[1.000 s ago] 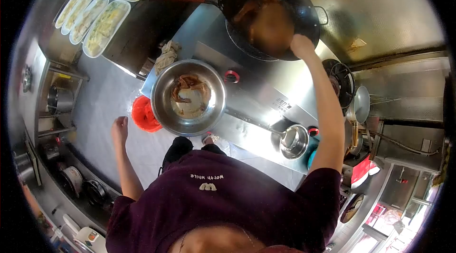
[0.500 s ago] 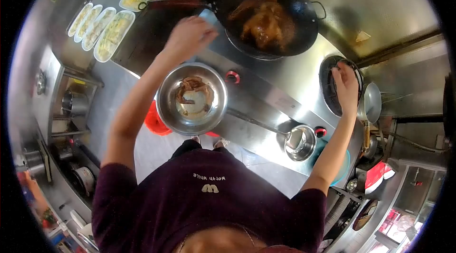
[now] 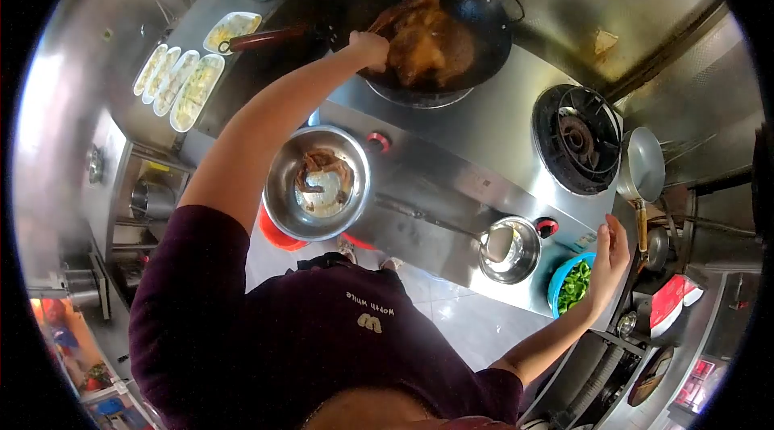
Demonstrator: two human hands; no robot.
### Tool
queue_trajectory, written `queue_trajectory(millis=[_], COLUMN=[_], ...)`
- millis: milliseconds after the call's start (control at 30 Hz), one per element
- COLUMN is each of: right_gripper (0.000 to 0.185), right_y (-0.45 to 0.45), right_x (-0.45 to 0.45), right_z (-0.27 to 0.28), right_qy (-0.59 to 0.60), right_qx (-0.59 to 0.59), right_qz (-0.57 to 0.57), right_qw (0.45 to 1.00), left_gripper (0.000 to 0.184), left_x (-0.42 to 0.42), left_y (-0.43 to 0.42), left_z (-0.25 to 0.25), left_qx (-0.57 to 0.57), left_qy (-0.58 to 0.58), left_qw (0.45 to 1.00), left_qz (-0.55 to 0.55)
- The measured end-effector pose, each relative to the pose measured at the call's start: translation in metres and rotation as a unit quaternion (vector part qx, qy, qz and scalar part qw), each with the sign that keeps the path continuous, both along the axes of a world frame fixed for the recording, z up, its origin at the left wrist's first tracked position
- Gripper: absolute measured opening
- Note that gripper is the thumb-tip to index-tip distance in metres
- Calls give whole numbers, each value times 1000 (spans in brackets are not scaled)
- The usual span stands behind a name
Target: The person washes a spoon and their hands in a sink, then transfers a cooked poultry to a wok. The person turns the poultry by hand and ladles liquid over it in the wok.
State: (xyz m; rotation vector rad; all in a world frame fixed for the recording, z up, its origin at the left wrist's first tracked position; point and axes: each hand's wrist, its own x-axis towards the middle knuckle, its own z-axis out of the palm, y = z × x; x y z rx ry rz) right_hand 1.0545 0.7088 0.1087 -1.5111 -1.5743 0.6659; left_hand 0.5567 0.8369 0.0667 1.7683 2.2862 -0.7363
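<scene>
Browned meat (image 3: 435, 44) in wok (image 3: 493, 36), far centre; probably heavy, slippery, soft, best held by narrower left end. Left hand (image 3: 369, 49) curled there, grip unclear. Right hand (image 3: 610, 260) loosely open, empty, near peppers (image 3: 574, 286).

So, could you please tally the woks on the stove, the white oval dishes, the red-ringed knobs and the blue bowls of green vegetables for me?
Wok: 1
White oval dishes: 5
Red-ringed knobs: 2
Blue bowl: 1
Total: 9
</scene>
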Motion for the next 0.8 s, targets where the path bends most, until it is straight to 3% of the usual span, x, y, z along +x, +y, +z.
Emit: queue_trajectory(millis=[200,267,433,500,633,733,800], right_gripper=[28,29,26,26,25,24,24], right_y=[-4,-5,-6,-6,-10,-13,-11], right_x=[11,14,18,19,13,0,0], right_z=[-12,-15,-24,-31,-38,-36,-44], right_qy=[16,19,11,21,26,38,45], right_qx=[-21,-27,-31,-20,-32,-36,-37], right_qz=[6,12,-2,8,22,40,42], right_qw=[1000,999,999,1000,999,998,997], left_gripper=[33,33,17,12,4,5,7], left_x=[-26,-27,-37,-53,-29,40,42], left_y=[17,21,45,62,49,-4,-18], left_z=[9,36,73,66,80,106,85], left_qx=[3,-6,43,146,218,136,213], left_qy=[21,49,219,268,307,327,289], left_qw=[1000,999,972,941,892,907,902], left_qz=[6,-21,-73,-146,-251,-226,-242])
